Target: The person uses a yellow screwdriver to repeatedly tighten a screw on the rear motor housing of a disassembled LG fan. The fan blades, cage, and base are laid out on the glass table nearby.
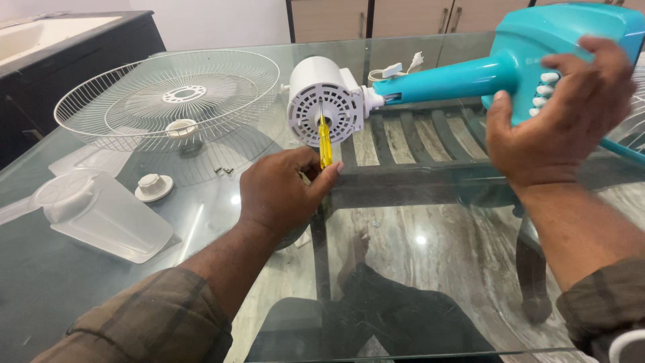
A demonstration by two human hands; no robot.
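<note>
A table fan lies tipped over a glass table (201,228). Its white motor housing (325,101) faces me, joined to a teal neck and base (531,57). My left hand (282,191) grips a yellow-handled screwdriver (324,141), whose tip points up into the back of the motor housing. My right hand (557,117) clasps the teal base beside its row of white buttons (543,91). A white power cord and plug (396,67) lie behind the neck.
A white wire fan guard (168,94) rests at the back left. A translucent fan blade (101,212), a white round cap (154,186) and small loose screws (224,171) lie at the left. Dark chairs show under the glass. A dark counter (80,40) stands far left.
</note>
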